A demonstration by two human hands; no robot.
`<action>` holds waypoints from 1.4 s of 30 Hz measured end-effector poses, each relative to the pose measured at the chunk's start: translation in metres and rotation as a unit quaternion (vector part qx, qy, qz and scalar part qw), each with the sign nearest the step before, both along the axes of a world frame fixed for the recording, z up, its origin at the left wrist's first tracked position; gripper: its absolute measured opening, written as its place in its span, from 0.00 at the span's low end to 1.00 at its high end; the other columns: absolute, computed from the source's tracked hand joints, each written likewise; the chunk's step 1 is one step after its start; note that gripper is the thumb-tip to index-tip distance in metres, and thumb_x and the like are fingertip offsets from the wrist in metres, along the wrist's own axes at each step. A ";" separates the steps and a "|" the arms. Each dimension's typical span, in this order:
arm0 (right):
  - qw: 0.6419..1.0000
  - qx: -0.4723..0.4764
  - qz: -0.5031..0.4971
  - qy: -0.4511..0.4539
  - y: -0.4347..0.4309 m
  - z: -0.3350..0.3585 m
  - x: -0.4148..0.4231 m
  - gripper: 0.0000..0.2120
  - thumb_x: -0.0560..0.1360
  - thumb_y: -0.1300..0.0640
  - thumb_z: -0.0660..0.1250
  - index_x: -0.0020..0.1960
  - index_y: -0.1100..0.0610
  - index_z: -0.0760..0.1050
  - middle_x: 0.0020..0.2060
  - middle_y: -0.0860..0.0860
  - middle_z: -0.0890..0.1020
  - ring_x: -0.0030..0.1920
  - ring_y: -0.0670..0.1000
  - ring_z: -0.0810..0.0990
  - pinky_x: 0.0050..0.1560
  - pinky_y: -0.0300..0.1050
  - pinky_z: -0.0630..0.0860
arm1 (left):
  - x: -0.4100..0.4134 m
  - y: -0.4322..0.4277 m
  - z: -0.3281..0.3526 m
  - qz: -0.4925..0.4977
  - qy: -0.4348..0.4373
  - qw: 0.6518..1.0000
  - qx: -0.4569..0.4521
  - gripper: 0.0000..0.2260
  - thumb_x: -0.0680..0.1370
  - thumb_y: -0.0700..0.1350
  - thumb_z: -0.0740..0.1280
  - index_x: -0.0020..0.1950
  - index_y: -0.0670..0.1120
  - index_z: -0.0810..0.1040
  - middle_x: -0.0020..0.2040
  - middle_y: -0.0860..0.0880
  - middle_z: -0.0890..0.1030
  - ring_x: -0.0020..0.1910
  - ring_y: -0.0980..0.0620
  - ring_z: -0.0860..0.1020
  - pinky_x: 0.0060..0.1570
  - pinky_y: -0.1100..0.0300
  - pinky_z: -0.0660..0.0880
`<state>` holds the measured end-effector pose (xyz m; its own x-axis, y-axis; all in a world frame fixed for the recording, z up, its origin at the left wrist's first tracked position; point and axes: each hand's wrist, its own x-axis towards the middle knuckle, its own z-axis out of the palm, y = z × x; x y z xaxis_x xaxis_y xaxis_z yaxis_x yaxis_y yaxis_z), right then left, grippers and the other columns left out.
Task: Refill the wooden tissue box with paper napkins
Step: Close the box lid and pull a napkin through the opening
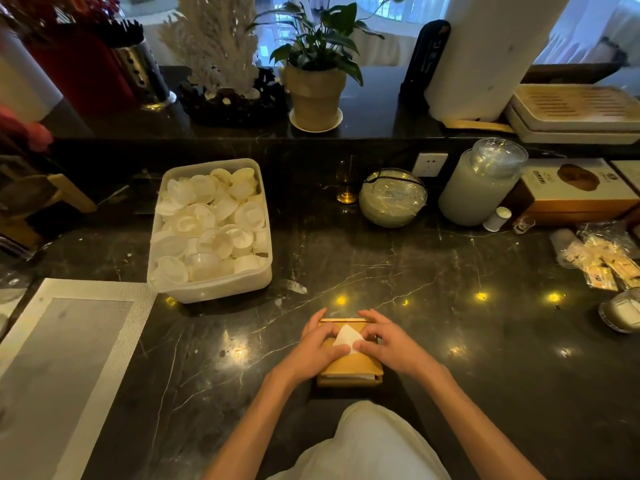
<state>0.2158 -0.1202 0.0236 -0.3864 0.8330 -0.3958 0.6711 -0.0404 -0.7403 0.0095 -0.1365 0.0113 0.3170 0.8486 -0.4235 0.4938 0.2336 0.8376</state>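
Dark shiny stone table (pixel 450 341) with little light spots. Wooden tissue box (pixel 349 367) near the front edge. Left hand (pixel 317 348) and right hand (pixel 389 341) on top, fingertips pinching the white napkin (pixel 347 336). Tub of white cups (pixel 210 230) behind left; potted plant (pixel 317 69) on the back ledge.

Flat wooden tissue box (pixel 349 367) on dark counter, white napkin (pixel 347 336) protruding.

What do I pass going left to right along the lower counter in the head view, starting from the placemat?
Placemat → plastic tub of white lids → left hand → napkin poking from the wooden tissue box → right hand → packets in plastic wrap.
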 end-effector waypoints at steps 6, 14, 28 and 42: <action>0.999 0.013 0.035 -0.014 -0.008 -0.008 0.003 0.10 0.76 0.46 0.69 0.56 0.43 0.79 0.78 0.41 0.54 0.79 0.47 0.48 0.77 0.55 0.57 | -0.006 -0.003 -0.002 -0.043 0.017 0.999 0.002 0.15 0.74 0.51 0.73 0.58 0.55 0.76 0.80 0.58 0.44 0.80 0.49 0.48 0.76 0.41 0.56; 0.998 0.068 0.014 -0.009 -0.019 -0.016 0.002 0.08 0.76 0.50 0.70 0.55 0.44 0.79 0.78 0.42 0.55 0.78 0.43 0.43 0.78 0.56 0.52 | -0.002 -0.010 -0.010 -0.018 0.029 0.999 0.036 0.12 0.75 0.47 0.72 0.57 0.56 0.76 0.80 0.60 0.45 0.80 0.50 0.47 0.77 0.41 0.55; 0.994 0.070 -0.082 0.011 -0.019 -0.019 -0.021 0.07 0.77 0.48 0.68 0.45 0.49 0.83 0.78 0.46 0.60 0.79 0.48 0.44 0.75 0.55 0.49 | -0.006 -0.012 -0.018 -0.019 0.003 0.999 0.037 0.11 0.75 0.50 0.71 0.54 0.54 0.73 0.78 0.66 0.45 0.79 0.50 0.49 0.76 0.42 0.58; 0.976 0.042 -0.195 0.091 -0.024 -0.024 -0.022 0.07 0.75 0.53 0.71 0.40 0.53 0.84 0.74 0.43 0.66 0.74 0.47 0.61 0.71 0.50 0.61 | -0.003 -0.012 -0.019 0.000 -0.004 0.999 0.047 0.07 0.77 0.49 0.69 0.52 0.54 0.74 0.79 0.62 0.47 0.79 0.49 0.50 0.76 0.42 0.57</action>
<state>0.1939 -0.1443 -0.0004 -0.0916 0.9570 -0.2752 0.4744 -0.2011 -0.8571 0.0067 -0.1488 -0.0077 0.3200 0.8843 -0.3401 0.4865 0.1546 0.8599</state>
